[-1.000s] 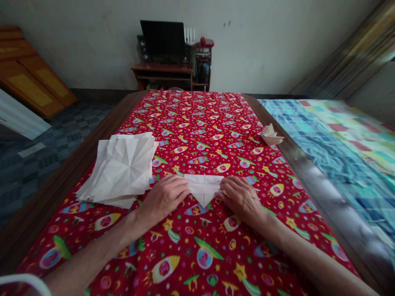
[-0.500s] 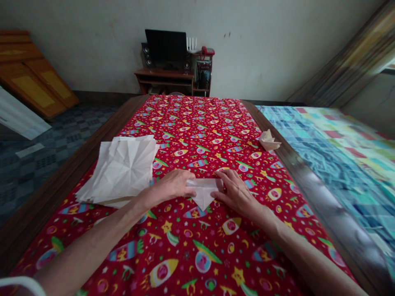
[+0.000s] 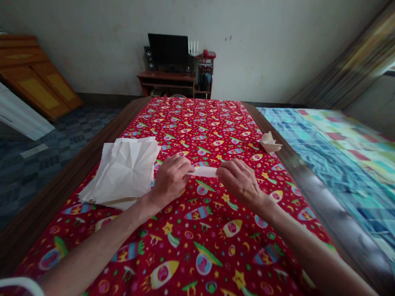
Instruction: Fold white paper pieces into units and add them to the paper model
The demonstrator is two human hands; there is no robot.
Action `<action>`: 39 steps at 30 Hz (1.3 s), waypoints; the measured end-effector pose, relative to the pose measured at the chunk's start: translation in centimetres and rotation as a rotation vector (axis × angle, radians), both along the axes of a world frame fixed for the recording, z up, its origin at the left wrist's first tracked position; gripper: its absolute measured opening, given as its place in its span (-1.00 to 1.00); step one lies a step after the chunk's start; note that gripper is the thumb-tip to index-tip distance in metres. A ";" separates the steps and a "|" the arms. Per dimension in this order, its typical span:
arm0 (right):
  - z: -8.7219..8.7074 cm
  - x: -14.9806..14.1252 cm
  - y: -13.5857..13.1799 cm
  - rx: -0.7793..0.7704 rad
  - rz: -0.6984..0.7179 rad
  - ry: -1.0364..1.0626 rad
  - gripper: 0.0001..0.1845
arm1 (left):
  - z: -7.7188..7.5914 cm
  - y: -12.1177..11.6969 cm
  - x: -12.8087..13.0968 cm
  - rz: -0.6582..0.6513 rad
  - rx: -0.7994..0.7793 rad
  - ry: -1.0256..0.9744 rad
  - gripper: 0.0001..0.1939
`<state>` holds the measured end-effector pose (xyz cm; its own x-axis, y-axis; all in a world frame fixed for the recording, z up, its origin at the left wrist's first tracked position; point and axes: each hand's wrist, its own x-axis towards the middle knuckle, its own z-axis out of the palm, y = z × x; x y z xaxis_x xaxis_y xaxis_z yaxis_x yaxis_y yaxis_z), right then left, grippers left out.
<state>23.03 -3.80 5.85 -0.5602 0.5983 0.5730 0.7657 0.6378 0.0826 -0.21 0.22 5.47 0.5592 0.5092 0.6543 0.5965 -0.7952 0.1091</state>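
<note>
Both hands are working over the middle of the desk (image 3: 304,172), which is wearing a red cloth (image 3: 197,234) printed with rockets and stars. The left hand (image 3: 173,174) is grasping one end of a folded white paper strip (image 3: 205,172); the right hand (image 3: 239,179) is grasping the other end. The strip is running crosswise between the fingertips, roughly parallel to the desk's far edge, with only its middle part showing. Whether it is touching the cloth, cannot tell.

Toward the desk's left edge, a stack of creased paper sheets (image 3: 129,168) is lying just beside the left hand, corners fanning unevenly; the top sheet is showing creases radiating from its centre. Near the right edge, beyond the right hand and well apart from it, a folded paper piece (image 3: 270,142) is sitting with its points sticking up.

Past the far edge, a black monitor (image 3: 168,51) is standing against the wall. Along the right edge, a bed (image 3: 327,139) is showing a checked cover.
</note>
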 end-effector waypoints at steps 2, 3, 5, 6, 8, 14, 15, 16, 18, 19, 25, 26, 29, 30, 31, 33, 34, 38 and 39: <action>-0.7 -0.1 -0.5 0.002 0.015 -0.112 -0.82 | -0.5 -0.5 -0.2 0.017 0.010 0.141 -0.84; -1.2 -0.2 -0.7 -0.011 0.025 -0.145 -0.80 | -0.9 -0.9 -0.3 0.012 -0.012 0.214 -0.84; -2.2 -0.2 -1.3 -0.064 0.047 -0.181 -0.78 | -1.8 -1.9 -0.5 -0.013 -0.071 0.329 -0.86; -2.7 -0.2 -1.5 -0.106 0.047 -0.185 -0.78 | -2.2 -2.4 -0.7 -0.026 -0.101 0.360 -0.86; -3.2 0.0 -1.9 -0.191 0.051 -0.164 -0.77 | -2.8 -3.2 -1.1 -0.042 -0.144 0.375 -0.86; -4.0 1.2 -2.1 -0.368 0.081 0.118 -0.77 | -3.9 -3.0 -1.7 -0.066 -0.298 0.076 -0.91; -4.1 1.3 -1.9 -0.417 0.080 0.190 -0.77 | -4.1 -2.8 -1.7 -0.072 -0.356 0.006 -0.90; -4.1 1.4 -1.8 -0.474 0.073 0.256 -0.77 | -4.2 -2.5 -1.7 -0.075 -0.412 -0.052 -0.89; -3.9 1.5 -1.5 -0.588 0.040 0.345 -0.78 | -4.2 -2.1 -1.6 -0.072 -0.496 -0.122 -0.88; -3.7 1.4 -1.4 -0.630 0.011 0.366 -0.78 | -4.2 -2.0 -1.6 -0.066 -0.522 -0.133 -0.86; -3.2 0.9 -0.8 -0.631 -0.170 0.300 -0.69 | -4.0 -1.6 -1.9 -0.011 -0.563 -0.109 -0.81; -3.3 0.9 -0.7 -0.617 -0.190 0.277 -0.68 | -4.0 -1.6 -1.8 0.004 -0.561 -0.101 -0.81; -3.5 0.9 -0.6 -0.590 -0.230 0.219 -0.65 | -3.8 -1.5 -1.6 0.049 -0.551 -0.070 -0.81; -3.5 0.9 -0.6 -0.585 -0.228 0.205 -0.65 | -3.7 -1.5 -1.5 0.058 -0.548 -0.064 -0.81; -3.5 1.0 -0.6 -0.583 -0.220 0.193 -0.65 | -3.7 -1.6 -1.5 0.060 -0.546 -0.062 -0.82; -3.5 1.0 -0.6 -0.573 -0.202 0.176 -0.65 | -3.8 -1.7 -1.5 0.049 -0.542 -0.073 -0.84; -3.6 1.0 -0.7 -0.560 -0.199 0.169 -0.66 | -3.9 -1.7 -1.6 0.039 -0.542 -0.089 -0.84; -3.6 0.9 -0.8 -0.510 -0.215 0.138 -0.66 | -4.5 -1.7 -2.0 0.011 -0.573 -0.147 -0.85; -3.6 0.9 -0.8 -0.505 -0.214 0.134 -0.66 | -4.6 -1.6 -2.1 0.010 -0.581 -0.157 -0.86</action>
<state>23.94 -4.64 2.25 -0.3382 0.9090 0.2436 0.8650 0.4022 -0.3000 -2.27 -1.41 0.90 0.4718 0.8128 0.3417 0.5450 -0.5735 0.6116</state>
